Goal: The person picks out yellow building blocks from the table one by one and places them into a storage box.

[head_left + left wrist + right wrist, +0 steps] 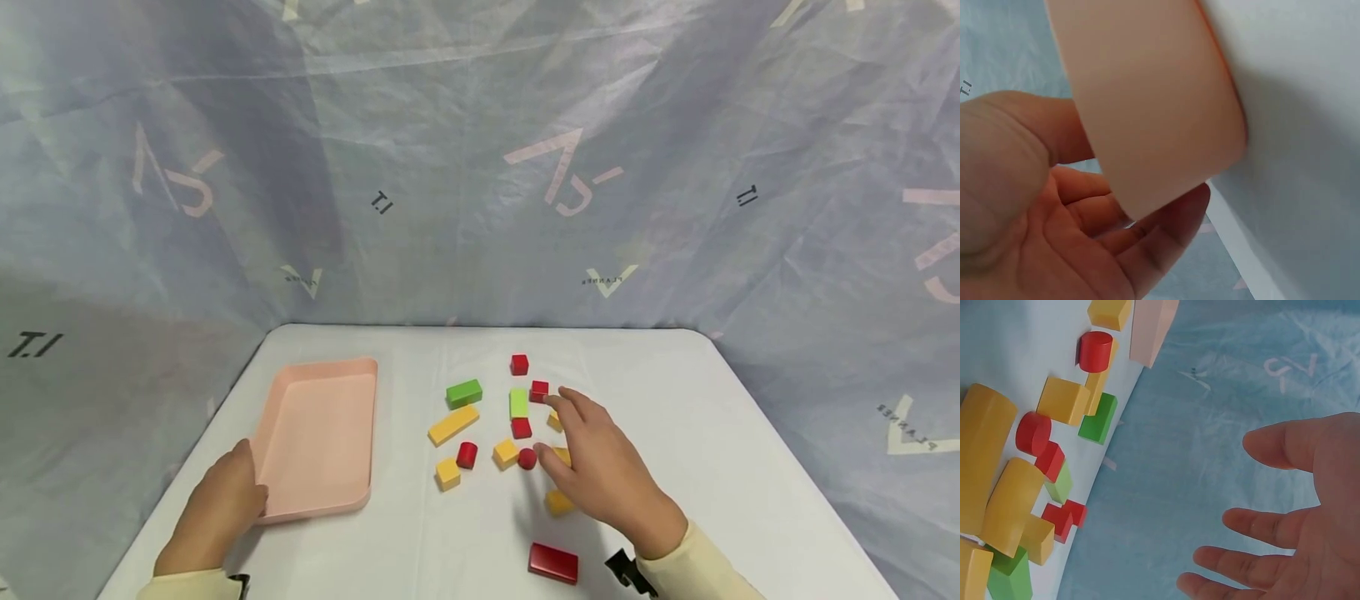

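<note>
A pink tray (318, 442) lies at the left of the white table. My left hand (225, 500) grips its near-left corner; in the left wrist view the thumb goes behind the tray wall (1154, 106) and fingers reach its lower edge. Above the right side of a scatter of blocks hovers my right hand (607, 467), fingers spread and nothing held. Nearest to it are a red round block (527, 458), a yellow block (558, 502) and a red cube (539, 391). In the head view it partly covers several yellow blocks; the right wrist view shows yellow half-round ones (1013, 500).
Between tray and right hand lie a green block (464, 393), a long yellow block (453, 425), a red cylinder (467, 455) and yellow cubes (447, 474). A dark red block (553, 563) sits near the front. Grey-blue printed sheeting (465, 167) surrounds the table.
</note>
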Demonstrator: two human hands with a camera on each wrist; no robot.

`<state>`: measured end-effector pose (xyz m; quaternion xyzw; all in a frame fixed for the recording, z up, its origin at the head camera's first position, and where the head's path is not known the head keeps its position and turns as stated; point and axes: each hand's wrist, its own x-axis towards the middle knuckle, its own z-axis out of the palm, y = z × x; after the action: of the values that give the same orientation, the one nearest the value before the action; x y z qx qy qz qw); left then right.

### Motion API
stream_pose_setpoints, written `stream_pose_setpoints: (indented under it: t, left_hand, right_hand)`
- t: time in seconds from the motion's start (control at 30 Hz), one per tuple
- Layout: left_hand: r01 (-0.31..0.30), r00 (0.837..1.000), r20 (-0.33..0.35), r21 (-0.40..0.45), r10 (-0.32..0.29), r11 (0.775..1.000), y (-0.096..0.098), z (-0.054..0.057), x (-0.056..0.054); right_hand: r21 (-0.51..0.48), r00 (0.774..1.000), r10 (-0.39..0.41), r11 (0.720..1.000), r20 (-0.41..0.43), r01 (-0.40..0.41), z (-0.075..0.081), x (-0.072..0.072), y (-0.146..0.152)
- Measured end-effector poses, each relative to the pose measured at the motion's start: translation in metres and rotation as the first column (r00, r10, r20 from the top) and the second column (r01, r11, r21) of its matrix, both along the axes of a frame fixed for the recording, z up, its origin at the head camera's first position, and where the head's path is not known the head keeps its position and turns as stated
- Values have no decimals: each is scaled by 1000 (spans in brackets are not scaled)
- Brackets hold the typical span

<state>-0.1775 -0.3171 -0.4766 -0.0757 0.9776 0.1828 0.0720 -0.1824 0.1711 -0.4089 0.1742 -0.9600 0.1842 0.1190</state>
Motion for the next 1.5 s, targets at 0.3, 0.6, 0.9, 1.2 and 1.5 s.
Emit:
stream_pose_setpoints:
  t: [0.3, 0.6, 0.9, 1.2, 1.5]
  left_hand:
    - [3, 996, -93, 5, -3, 1000, -5, -7, 3]
    - [-18, 994, -107, -4, 17, 1000, 0, -6, 3]
    - [-6, 989, -150, -6, 5, 1000, 4, -9, 4]
    - [-11, 987, -162, 5, 12, 1000, 13, -10, 6]
    - [10, 987, -162, -3, -11, 1000, 21, -11, 8]
  right_hand:
    - [2, 999, -17, 1000, 41, 17, 0, 0, 0]
    - [-14, 999, -12, 1000, 46, 13, -9, 0, 2]
    - [-15, 1000, 16, 1000, 1, -16, -19, -1, 5]
    - [-8, 1000, 9, 1000, 25, -9, -22, -3, 7]
    - [2, 998, -3, 1000, 60, 3, -25, -2, 7]
